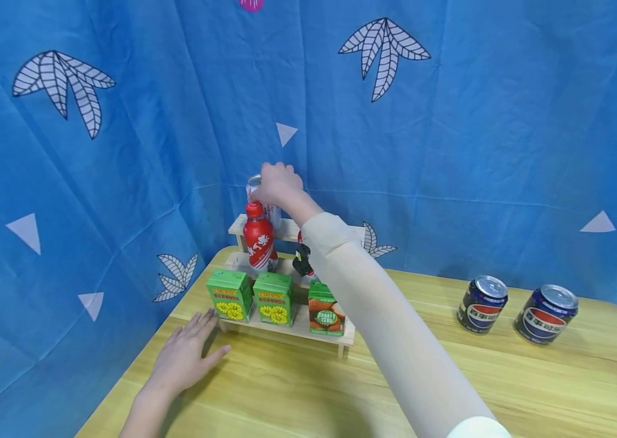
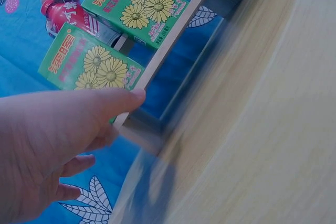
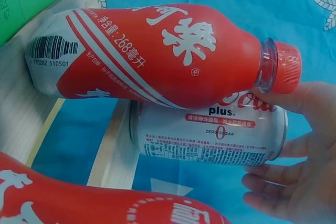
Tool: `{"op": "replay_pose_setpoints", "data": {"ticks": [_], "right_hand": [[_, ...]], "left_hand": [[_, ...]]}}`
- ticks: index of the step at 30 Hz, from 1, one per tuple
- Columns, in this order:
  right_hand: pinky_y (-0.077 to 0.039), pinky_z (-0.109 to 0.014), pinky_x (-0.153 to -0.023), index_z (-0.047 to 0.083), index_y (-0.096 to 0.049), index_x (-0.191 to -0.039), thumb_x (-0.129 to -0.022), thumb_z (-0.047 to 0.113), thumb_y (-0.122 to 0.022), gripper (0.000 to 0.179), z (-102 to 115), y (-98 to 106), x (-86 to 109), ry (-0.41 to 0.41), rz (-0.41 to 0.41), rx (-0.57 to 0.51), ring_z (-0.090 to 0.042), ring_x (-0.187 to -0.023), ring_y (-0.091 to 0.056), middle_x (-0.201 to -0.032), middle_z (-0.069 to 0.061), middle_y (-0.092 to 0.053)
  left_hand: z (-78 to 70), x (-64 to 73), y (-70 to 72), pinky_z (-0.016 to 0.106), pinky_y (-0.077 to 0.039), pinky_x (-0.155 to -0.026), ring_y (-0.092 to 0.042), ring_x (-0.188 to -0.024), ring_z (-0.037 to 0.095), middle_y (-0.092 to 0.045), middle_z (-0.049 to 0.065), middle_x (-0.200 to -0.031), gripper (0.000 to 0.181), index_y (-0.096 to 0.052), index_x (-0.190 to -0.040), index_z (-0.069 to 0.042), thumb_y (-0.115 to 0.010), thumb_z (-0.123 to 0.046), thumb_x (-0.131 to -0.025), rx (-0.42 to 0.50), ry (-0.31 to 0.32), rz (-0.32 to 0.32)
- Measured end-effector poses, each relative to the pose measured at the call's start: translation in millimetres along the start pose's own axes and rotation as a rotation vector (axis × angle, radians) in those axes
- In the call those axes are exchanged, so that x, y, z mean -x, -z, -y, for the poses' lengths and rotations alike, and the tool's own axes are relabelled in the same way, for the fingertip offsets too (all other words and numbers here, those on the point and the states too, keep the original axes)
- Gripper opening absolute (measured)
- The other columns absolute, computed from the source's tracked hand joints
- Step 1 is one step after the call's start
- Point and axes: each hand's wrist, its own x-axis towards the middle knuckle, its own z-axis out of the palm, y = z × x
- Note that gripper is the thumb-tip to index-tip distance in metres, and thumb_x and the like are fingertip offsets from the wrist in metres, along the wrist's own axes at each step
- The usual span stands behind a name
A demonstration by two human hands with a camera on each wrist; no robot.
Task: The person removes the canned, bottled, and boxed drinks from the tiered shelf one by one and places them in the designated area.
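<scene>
The right hand (image 1: 281, 184) clasps in its grip a white can (image 3: 210, 135) at the top of the rack (image 1: 299, 327), partly hidden by a red bottle (image 1: 259, 240); the sleeve (image 1: 385, 304) covers most of another bottle (image 3: 105, 200). The left hand (image 1: 185, 354), released, lies beside the rack, contact unclear.

The head camera looks forward and down at the wooden shelf (image 1: 298, 321). Both wrist cameras look from close up, tilted, and share a red drink bottle (image 3: 210, 51).
</scene>
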Motion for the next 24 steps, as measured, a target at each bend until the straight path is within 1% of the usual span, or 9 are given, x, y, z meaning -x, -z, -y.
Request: {"op": "replay_pose_setpoints", "data": {"ticks": [7, 14, 18, 24], "right_hand": [[-0.051, -0.040, -0.093, 0.012, -0.051, -0.128, -0.087, 0.049, -0.067, 0.057, -1.8, 0.7, -0.4, 0.006, -0.051, 0.037, -0.024, -0.114, -0.049, -0.120, -0.007, -0.057], [-0.049, -0.040, -0.097, 0.011, -0.046, -0.136, -0.085, 0.053, -0.067, 0.068, -3.9, 4.3, -2.7, 0.008, -0.123, 0.066, -0.025, -0.118, -0.048, -0.124, -0.009, -0.056], [-0.048, -0.041, -0.100, 0.012, -0.043, -0.140, -0.085, 0.054, -0.066, 0.073, -5.2, 8.3, -2.5, 0.008, -0.144, 0.058, -0.026, -0.121, -0.048, -0.127, -0.010, -0.056], [-0.049, -0.041, -0.099, 0.013, -0.041, -0.141, -0.084, 0.053, -0.067, 0.074, -7.7, 14.8, 1.2, 0.016, -0.158, 0.036, -0.026, -0.122, -0.047, -0.128, -0.010, -0.055]], "left_hand": [[-2.1, 0.3, -0.7, 0.065, -0.028, -0.114, -0.036, -0.142, 0.040, -0.039, 0.013, -0.154, 0.073, -0.048, -0.143, -0.006, -0.060, -0.054, -0.090, -0.004, 0.004, 0.002], [-2.4, 0.2, -2.0, 0.066, -0.028, -0.114, -0.036, -0.142, 0.040, -0.039, 0.013, -0.155, 0.073, -0.048, -0.143, -0.006, -0.061, -0.054, -0.090, -0.005, 0.000, -0.005], [-2.3, 0.2, -2.4, 0.066, -0.028, -0.113, -0.037, -0.142, 0.040, -0.039, 0.013, -0.154, 0.073, -0.048, -0.143, -0.005, -0.061, -0.054, -0.090, -0.008, -0.002, -0.010], [-2.4, 0.0, -2.9, 0.066, -0.028, -0.113, -0.037, -0.142, 0.040, -0.040, 0.014, -0.154, 0.073, -0.048, -0.143, -0.005, -0.061, -0.054, -0.090, -0.010, -0.002, -0.012]]}}
